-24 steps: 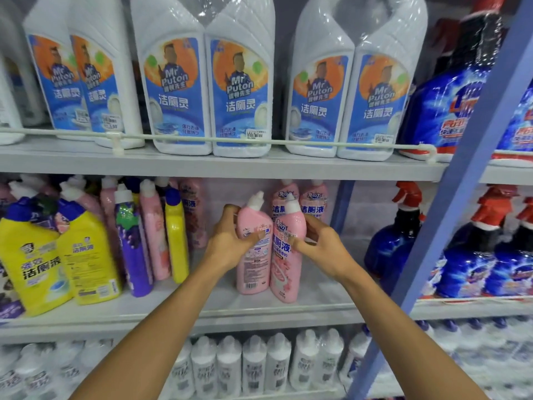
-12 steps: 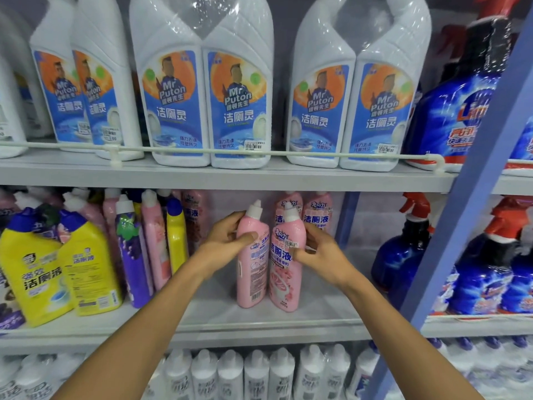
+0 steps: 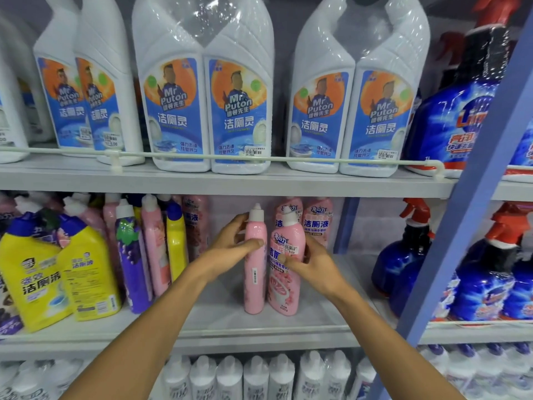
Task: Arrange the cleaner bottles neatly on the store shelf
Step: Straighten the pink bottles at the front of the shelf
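Observation:
Two pink cleaner bottles stand upright side by side on the middle shelf [image 3: 259, 327]. My left hand [image 3: 230, 246] grips the left pink bottle [image 3: 255, 281], thumb across its front, its narrow side facing me. My right hand [image 3: 310, 262] holds the right pink bottle [image 3: 284, 287] at label height, its front label facing me. The two bottles touch. Two more pink bottles [image 3: 315, 223] stand behind them at the back of the shelf.
Yellow bottles [image 3: 57, 272], a purple bottle [image 3: 131, 255] and further pink ones crowd the shelf's left. Blue spray bottles [image 3: 403, 255] stand right, behind a blue upright post [image 3: 473, 197]. Large white bottles [image 3: 207, 96] fill the upper shelf; small white bottles [image 3: 256, 376] line the lower one.
The left pink bottle has been turned so its narrow side faces me and it stands straighter against the right one. Both hands stay on their bottles.

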The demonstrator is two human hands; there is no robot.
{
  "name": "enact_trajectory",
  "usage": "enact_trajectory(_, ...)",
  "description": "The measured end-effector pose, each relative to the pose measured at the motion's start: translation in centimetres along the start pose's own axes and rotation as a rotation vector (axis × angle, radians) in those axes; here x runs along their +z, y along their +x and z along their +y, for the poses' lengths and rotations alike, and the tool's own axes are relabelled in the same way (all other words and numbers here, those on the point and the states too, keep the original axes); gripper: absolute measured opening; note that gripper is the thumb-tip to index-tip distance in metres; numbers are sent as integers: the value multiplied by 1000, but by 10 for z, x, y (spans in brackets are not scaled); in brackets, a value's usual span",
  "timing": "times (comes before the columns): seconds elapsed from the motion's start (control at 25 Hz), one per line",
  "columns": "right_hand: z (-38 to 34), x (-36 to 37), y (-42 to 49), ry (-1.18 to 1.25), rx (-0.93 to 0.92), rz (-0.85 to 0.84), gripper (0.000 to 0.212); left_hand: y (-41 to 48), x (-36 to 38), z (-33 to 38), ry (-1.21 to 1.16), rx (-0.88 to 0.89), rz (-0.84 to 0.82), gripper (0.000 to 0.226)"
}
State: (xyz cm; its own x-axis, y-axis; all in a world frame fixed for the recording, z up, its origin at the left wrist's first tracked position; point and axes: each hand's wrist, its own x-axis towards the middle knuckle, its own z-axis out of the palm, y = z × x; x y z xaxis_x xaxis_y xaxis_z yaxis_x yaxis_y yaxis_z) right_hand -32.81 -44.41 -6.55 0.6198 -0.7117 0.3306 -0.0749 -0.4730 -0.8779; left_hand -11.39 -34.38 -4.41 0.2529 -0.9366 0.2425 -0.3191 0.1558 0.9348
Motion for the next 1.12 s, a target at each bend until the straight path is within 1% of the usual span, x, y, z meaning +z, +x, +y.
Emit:
enact_trajectory(0.04,2,1,0,8,9,9,49,0,-5,0,51,9,-25,52)
enact_trajectory(0.08,3,0,0,17,22,2,50,0,-7,2,113,17,-13,58)
enact_trajectory(0.12,2,-3,1,25,37,-15,52,1,-7,4,199,20,42,64)
enact_trajectory(0.2,0,-13,3,40,55,-69,54,2,1,7,321,6,229,72)
enact_trajectory(0.24,0,-18,4,45,48,-92,54,0,7,9,360,-1,301,73)
enact_trajectory(0.28,0,-23,4,38,38,-102,54,-1,12,8,381,-3,333,71)
enact_trajectory(0.32,1,-26,4,19,29,-99,54,-3,15,4,389,-4,320,69)
enact_trajectory(0.36,1,-28,4,1,23,-93,55,-4,14,1,384,-1,270,71)
enact_trajectory(0.44,4,-34,4,-13,32,-82,55,-5,6,-9,281,-1,132,83)
enact_trajectory(0.48,6,-37,5,-11,44,-85,55,-5,2,-12,215,-2,90,85)
enact_trajectory(0.52,8,-40,6,0,55,-92,54,-5,-1,-13,203,-8,88,85)
enact_trajectory(0.56,9,-42,7,13,64,-108,54,-3,0,-13,238,-20,128,83)
enact_trajectory(0.64,11,-43,7,33,59,-139,53,-3,10,-11,379,-39,244,79)
enact_trajectory(0.68,13,-41,7,46,51,-137,53,-2,15,-10,433,-40,296,79)
enact_trajectory(0.76,17,-35,4,76,44,-90,53,0,21,-14,420,-34,347,81)
enact_trajectory(0.88,22,-28,3,87,34,-27,51,-1,17,-19,367,-7,302,79)
enact_trajectory(1.0,21,-31,4,81,39,-52,51,-6,9,-25,219,-14,207,79)
enact_trajectory(1.08,21,-27,0,73,28,-25,52,-12,9,-33,180,-59,207,71)
enact_trajectory(1.12,22,-21,-4,59,29,34,53,-15,11,-38,165,-89,213,64)
